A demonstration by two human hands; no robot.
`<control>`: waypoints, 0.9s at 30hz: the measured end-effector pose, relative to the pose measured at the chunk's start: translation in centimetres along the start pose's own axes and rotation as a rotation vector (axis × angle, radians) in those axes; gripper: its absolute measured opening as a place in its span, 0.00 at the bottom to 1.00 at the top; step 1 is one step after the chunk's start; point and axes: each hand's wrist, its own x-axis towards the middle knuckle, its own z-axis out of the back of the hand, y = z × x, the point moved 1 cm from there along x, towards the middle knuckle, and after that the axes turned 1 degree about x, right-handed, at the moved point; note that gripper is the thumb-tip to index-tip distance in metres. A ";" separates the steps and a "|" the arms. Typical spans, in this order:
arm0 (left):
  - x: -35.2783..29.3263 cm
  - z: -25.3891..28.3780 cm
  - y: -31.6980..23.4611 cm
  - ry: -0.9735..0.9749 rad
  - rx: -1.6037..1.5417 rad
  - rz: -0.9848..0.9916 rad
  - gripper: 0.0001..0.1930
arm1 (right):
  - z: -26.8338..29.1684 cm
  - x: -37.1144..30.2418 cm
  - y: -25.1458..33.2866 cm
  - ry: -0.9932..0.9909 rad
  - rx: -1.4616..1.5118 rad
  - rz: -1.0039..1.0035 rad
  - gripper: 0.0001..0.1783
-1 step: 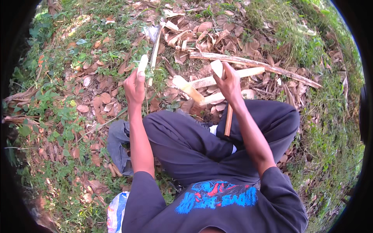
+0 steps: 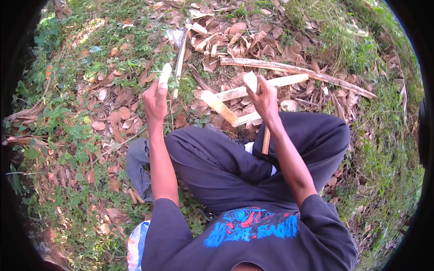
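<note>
My left hand (image 2: 155, 103) is closed around a short, pale piece of wood (image 2: 166, 74), which sticks up past the thumb. To the right, my right hand (image 2: 266, 101) grips another pale, blunt-ended piece of wood (image 2: 250, 81). A brown wooden stick (image 2: 266, 141) shows below that wrist; its upper end is hidden, so I cannot tell whether the hand also touches it. On the ground between and beyond the hands lie a flat, yellowish wood block (image 2: 219, 108) and a long, peeled strip of wood (image 2: 285, 81), partly behind my right hand.
A long, bark-covered strip (image 2: 298, 71) lies farther off, with a thin pale slat (image 2: 181, 61) left of it. Peeled shavings (image 2: 212, 43) and dry leaves cover the ground ahead. Beside my crossed legs are a grey cloth or bag (image 2: 138, 165) and a printed plastic bag (image 2: 137, 244).
My right hand has shifted very slightly left with its piece of wood. The brown stick's lower end sits a little higher. My left hand is almost unmoved.
</note>
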 end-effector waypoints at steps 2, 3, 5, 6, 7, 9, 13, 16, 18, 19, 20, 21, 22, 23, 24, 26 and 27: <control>0.0 0.3 -2.6 0.066 -0.094 0.035 0.28 | -1.4 -3.4 -1.9 -0.116 -0.002 0.030 0.19; 0.1 0.6 -4.2 0.096 -0.139 0.059 0.28 | -1.4 -4.7 -1.3 -0.126 0.012 0.025 0.19; 0.2 0.1 -7.6 0.156 -0.098 0.005 0.24 | -3.2 -6.1 -2.9 -0.151 0.214 0.007 0.17; 0.1 -0.7 -9.4 0.179 -0.034 -0.039 0.22 | -3.4 -6.6 -2.8 -0.115 0.231 -0.055 0.16; -0.2 -1.7 -10.8 0.204 0.028 -0.085 0.21 | -3.4 -6.9 -2.8 -0.102 0.237 -0.040 0.16; -0.5 -4.1 -12.9 0.289 0.059 -0.100 0.18 | -3.4 -7.0 -3.5 -0.082 0.244 0.000 0.17; -1.6 -9.5 -11.0 0.358 0.134 -0.200 0.19 | -4.0 -7.1 -5.2 -0.106 0.348 -0.064 0.14; -3.4 -11.4 -7.9 0.413 0.229 -0.196 0.21 | -3.9 -7.2 -6.2 -0.042 0.351 -0.089 0.19; -3.8 -11.5 -6.5 0.402 0.270 -0.173 0.21 | -4.1 -6.9 -6.6 -0.027 0.409 -0.114 0.20; -3.7 -11.3 -5.8 0.412 0.286 -0.156 0.21 | -4.2 -6.6 -6.8 -0.034 0.426 -0.134 0.20; -3.7 -11.0 -5.1 0.417 0.302 -0.131 0.20 | -4.1 -6.3 -6.8 -0.033 0.441 -0.153 0.20; -3.8 -10.6 -4.7 0.424 0.323 -0.103 0.20 | -3.9 -6.1 -6.0 -0.028 0.461 -0.174 0.20; -4.1 -10.2 -4.4 0.442 0.326 -0.037 0.20 | -3.6 -6.0 -5.2 -0.012 0.455 -0.162 0.20; -4.1 -10.1 -4.4 0.451 0.318 -0.038 0.19 | -3.9 -6.0 -5.7 -0.035 0.479 -0.151 0.20; -3.8 -10.1 -4.5 0.459 0.307 -0.046 0.19 | -4.4 -5.3 -6.7 -0.064 0.502 -0.136 0.20; -4.0 -9.9 -4.6 0.459 0.306 -0.075 0.19 | -4.7 -4.4 -8.0 -0.057 0.554 -0.174 0.20; -4.4 -9.8 -4.4 0.466 0.300 -0.082 0.19 | -4.8 -4.6 -8.0 -0.032 0.527 -0.182 0.20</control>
